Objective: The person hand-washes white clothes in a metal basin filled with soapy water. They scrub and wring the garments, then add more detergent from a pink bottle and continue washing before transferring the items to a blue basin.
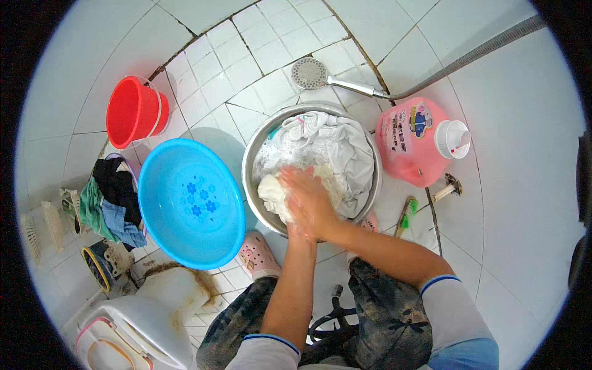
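A round metal basin (378,185) stands before me, holding wet white cloth and sudsy water (296,155). Both hands are over its near half, pressed close together and blurred. My right hand (314,203) crosses on top, with a cream cloth (273,194) bunched in its grip. Mostly covered by it, my left hand (297,226) is on the same cloth, its fingers hidden. A crumpled white garment (354,159) fills the basin's right side. Beyond my hands, another bunched white piece (305,126) rests at the far rim.
Left of the basin are a blue plastic basin (185,166), a red bucket (122,113) and piled clothes (118,199). A shower head (310,73) lies beyond. To the right stand a pink detergent jug (407,148) and a green-bristled brush (407,215). A toilet (138,319) is at lower left.
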A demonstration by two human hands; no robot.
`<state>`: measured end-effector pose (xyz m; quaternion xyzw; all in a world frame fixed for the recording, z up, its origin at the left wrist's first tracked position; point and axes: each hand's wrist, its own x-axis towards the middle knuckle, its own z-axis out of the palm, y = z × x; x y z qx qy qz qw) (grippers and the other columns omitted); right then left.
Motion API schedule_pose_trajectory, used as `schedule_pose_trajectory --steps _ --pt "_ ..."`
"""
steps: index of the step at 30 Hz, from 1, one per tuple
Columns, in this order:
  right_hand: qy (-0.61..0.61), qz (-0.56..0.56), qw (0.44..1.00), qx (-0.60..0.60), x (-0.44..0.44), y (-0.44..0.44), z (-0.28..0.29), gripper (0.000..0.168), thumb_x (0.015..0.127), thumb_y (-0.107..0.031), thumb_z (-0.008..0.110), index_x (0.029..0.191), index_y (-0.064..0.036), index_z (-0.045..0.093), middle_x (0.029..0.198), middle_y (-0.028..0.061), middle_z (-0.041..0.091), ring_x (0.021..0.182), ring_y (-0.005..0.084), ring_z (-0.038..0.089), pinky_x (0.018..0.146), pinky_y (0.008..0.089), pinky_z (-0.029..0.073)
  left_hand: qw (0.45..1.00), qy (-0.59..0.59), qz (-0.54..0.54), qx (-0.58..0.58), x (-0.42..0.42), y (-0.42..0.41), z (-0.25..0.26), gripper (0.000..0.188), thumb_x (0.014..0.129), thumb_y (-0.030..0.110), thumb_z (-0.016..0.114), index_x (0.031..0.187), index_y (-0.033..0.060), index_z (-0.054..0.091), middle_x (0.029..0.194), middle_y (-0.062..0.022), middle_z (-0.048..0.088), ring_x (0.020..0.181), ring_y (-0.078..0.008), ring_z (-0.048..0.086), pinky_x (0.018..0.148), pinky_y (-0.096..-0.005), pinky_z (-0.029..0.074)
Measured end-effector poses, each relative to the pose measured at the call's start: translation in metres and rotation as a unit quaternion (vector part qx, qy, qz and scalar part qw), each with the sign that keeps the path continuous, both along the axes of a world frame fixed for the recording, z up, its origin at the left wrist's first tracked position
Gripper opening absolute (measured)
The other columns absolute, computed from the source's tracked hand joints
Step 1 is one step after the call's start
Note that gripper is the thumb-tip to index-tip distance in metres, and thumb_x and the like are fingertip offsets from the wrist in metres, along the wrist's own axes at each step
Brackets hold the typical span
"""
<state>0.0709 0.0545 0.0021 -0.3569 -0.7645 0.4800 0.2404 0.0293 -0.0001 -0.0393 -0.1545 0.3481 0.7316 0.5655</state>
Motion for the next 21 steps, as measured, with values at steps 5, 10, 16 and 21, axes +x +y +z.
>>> schedule_pose_trajectory --steps 5,10,16,21 --pt "-0.033 -0.016 0.999 0.026 0.022 0.021 -0.023 0.038 0.077 -0.001 0.051 0.115 -0.002 0.055 0.124 0.0158 0.052 0.122 0.0313 0.042 0.106 0.0481 0.022 0.987 -0.141 0.076 0.023 -0.01 0.016 0.026 0.044 0.094 0.037 0.037 0.13 0.0114 0.042 0.135 -0.0104 0.042 0.118 -0.0268 0.044 0.103 -0.0435 0.031" --pt "0.044 0.039 0.998 0.028 0.001 -0.004 0.015 0.042 0.077 -0.004 0.053 0.119 -0.004 0.054 0.128 0.0127 0.05 0.124 0.0339 0.04 0.105 0.0449 0.025 0.995 -0.047 0.056 0.061 -0.008 0.007 -0.002 0.043 0.092 0.037 0.043 0.13 0.0167 0.043 0.133 -0.0099 0.044 0.119 -0.0266 0.043 0.1 -0.0451 0.034" --pt "0.057 -0.004 0.998 0.024 0.019 0.013 -0.006 0.04 0.076 -0.006 0.054 0.115 -0.002 0.055 0.126 0.0172 0.05 0.121 0.0335 0.043 0.104 0.0446 0.026 0.977 -0.163 0.085 0.108 -0.009 0.013 0.017 0.046 0.09 0.028 0.045 0.134 0.0133 0.038 0.134 -0.0087 0.043 0.123 -0.0272 0.041 0.102 -0.0473 0.032" --pt "0.056 0.076 0.995 0.04 -0.009 0.008 0.003 0.042 0.074 -0.005 0.054 0.116 -0.003 0.055 0.127 0.0177 0.049 0.121 0.0344 0.042 0.104 0.0428 0.028 0.988 0.022 0.076 0.129 0.003 0.016 0.015 0.048 0.094 0.031 0.036 0.139 0.0142 0.031 0.14 -0.0083 0.036 0.126 -0.0266 0.038 0.105 -0.043 0.03"
